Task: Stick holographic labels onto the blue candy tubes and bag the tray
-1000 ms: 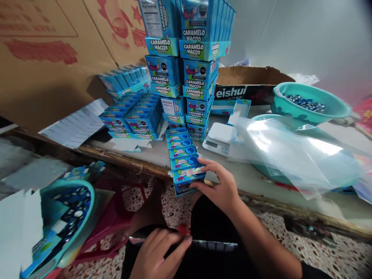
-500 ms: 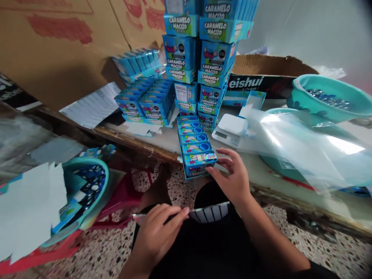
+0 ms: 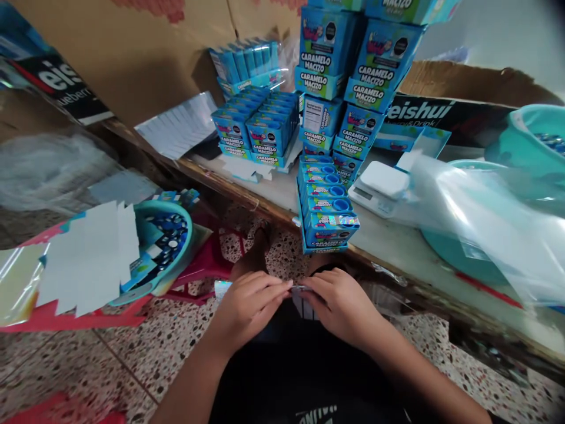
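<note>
1. The left hand (image 3: 249, 303) and the right hand (image 3: 339, 303) meet over the person's lap, fingertips almost touching.
2. Between them they pinch a narrow sticker strip (image 3: 304, 301), shiny and pale; its left end (image 3: 222, 288) sticks out past the left hand. How the strip runs under the fingers is hidden.
3. Both hands are curled closed on the strip, thumbs and forefingers pressed to it, below the front edge of the bench (image 3: 397, 247).
4. Just above the hands, at the bench edge, stands a row of small blue candy boxes (image 3: 329, 203); the nearest box (image 3: 332, 228) carries a holographic sticker on its top.
5. Behind the row rises a tall stack of blue "Caramelo Macizo" cartons (image 3: 353, 76), with more low trays of boxes (image 3: 260, 126) to the left.
6. A white scale (image 3: 382, 187) sits just right of the row, next to a clear plastic bag (image 3: 489, 224) lying over a teal basin (image 3: 454, 253).
7. On the floor at left, a teal bowl (image 3: 165, 235) of blue pieces rests on a red stool (image 3: 194, 268), partly covered by flat white cardboard blanks (image 3: 88, 253).
</note>
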`<state>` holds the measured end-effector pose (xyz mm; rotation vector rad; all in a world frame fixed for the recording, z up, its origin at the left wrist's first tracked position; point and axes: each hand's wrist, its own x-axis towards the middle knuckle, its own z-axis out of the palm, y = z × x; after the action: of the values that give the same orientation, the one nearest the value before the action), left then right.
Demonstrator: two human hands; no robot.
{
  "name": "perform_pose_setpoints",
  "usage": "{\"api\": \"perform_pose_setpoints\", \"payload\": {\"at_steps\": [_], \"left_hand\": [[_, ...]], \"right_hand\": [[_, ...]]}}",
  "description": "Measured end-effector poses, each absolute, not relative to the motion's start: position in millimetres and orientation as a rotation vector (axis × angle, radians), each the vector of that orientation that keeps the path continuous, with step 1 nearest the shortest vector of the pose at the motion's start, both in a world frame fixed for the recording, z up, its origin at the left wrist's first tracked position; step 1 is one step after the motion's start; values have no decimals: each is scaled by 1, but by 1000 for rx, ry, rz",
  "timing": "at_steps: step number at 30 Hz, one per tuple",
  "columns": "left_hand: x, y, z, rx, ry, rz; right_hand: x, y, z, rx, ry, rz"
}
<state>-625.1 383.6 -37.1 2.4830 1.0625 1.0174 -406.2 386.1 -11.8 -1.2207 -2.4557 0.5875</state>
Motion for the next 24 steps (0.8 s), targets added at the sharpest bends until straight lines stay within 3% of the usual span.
{"api": "perform_pose_setpoints", "payload": {"at_steps": [9,24], "left_hand": [[-618,365,-60,2742,1242,1180],[-614,364,-70,2633,1346,1161]], "right_hand": [[-405,382,-25,-1222,-1981,1164],[-404,387,-26,-1319,-2125,1121]]}}
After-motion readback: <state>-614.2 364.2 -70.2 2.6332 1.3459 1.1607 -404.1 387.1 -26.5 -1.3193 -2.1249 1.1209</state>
